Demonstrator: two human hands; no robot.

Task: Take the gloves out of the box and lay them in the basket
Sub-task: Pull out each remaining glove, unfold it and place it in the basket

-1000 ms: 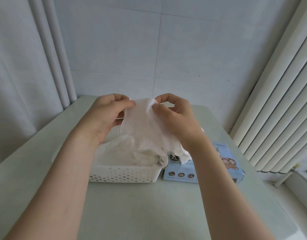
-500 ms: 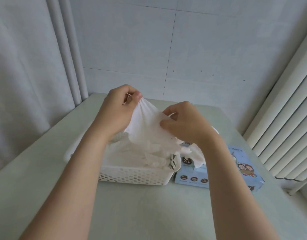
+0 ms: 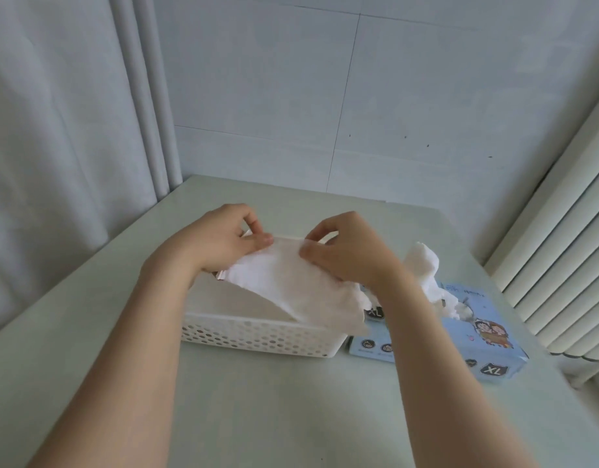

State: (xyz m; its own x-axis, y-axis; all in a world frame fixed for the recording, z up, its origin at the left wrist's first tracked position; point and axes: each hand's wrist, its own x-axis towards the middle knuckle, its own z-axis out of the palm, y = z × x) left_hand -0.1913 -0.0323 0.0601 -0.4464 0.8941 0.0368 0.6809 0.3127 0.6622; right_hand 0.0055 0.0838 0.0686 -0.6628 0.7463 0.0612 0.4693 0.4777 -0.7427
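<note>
While stretched flat above basket [image 3: 257,337], thin white glove [image 3: 291,288] is pinched at upper edge by left hand [image 3: 217,241] and right hand [image 3: 355,258], fingers [image 3: 261,239] curled onto film. Glove: crinkled, translucent, sheet-like; lower end draped over basket's near right corner. Basket: white plastic, rectangular, walls perforated with round holes. Box [image 3: 487,336]: pale blue, flat, marked XL, set just right of basket on smooth pale-green bench [image 3: 291,417]; crumpled white tuft [image 3: 423,265] seen protruding from top.

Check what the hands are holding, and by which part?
One white glove, pinched along its top edge: left hand at the left corner, right hand at the right corner. The rest hangs down over the basket.
</note>
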